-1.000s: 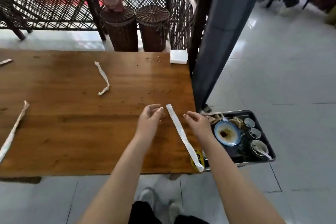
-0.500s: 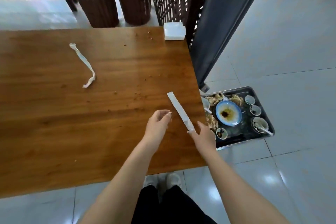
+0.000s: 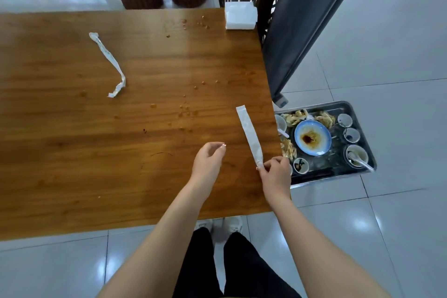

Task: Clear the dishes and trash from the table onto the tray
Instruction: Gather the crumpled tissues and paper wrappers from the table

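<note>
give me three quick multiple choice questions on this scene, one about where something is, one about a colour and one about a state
1. Where is the tray?
A) on the floor beside the table
B) on the table top
C) on a stool

2. What colour is the large bowl in the tray?
A) red
B) blue
C) black

3. What is the right hand doing?
A) lying flat
B) gripping a spoon
C) pinching the straight wrapper at its near end

Answers:
1 A, tiles show around it, below the table edge.
2 B, its rim is blue around brown sauce.
3 C, finger and thumb close on the wrapper's end.
</note>
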Motion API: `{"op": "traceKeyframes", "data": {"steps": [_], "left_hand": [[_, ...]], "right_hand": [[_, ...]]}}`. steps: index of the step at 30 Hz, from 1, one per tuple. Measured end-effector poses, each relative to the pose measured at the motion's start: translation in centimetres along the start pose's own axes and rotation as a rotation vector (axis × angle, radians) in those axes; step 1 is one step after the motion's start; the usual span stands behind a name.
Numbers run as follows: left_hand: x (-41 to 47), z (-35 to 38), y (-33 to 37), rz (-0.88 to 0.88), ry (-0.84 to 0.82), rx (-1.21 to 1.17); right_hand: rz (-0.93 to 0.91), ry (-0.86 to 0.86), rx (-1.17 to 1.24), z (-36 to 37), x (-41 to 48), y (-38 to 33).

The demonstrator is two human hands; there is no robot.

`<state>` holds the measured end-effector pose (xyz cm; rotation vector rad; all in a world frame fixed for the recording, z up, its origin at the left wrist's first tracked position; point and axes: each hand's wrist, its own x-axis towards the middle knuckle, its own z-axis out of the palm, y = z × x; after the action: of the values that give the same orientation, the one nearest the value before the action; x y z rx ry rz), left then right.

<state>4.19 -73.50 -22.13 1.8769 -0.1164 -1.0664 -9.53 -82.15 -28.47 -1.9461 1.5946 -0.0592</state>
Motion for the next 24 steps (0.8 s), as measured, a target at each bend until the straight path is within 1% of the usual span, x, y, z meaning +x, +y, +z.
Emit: {"op": "traceKeyframes", "data": {"steps": [5,7,10,12,16,20,24], "left_hand": [[-0.3,0.0,0.0,0.006,0.010,0.002],[-0.5,0.0,0.1,0.007,0.021,0.004],[-0.8,-0.1,0.4,0.003,0.036,-0.018],[-1.0,-0.3,0.7,-0.002,0.047,-0.053],[-1.5,-1.0,1.5,-0.001,0.073,-0.151],[-2.2,-2.0,2.0,0.008,0.117,-0.179],[-3.0,-2.8,2.3,0.004,0.157,-0.238]], "right_hand": [[0.014,0.003,0.071,-0.3,0.1,-0.4],[0.027,-0.038,0.167,-0.7,0.0,-0.9],[0.078,-0.175,0.404,-1.9,-0.4,-2.6],[0.076,-0.221,0.496,-2.6,-0.6,-3.8],[0.078,-0.255,0.652,-3.6,-0.9,-5.9],[0.025,-0.284,0.774,-4.8,-1.4,-7.5],[0.039,-0.323,0.891,-5.4,-1.5,-8.9]]}}
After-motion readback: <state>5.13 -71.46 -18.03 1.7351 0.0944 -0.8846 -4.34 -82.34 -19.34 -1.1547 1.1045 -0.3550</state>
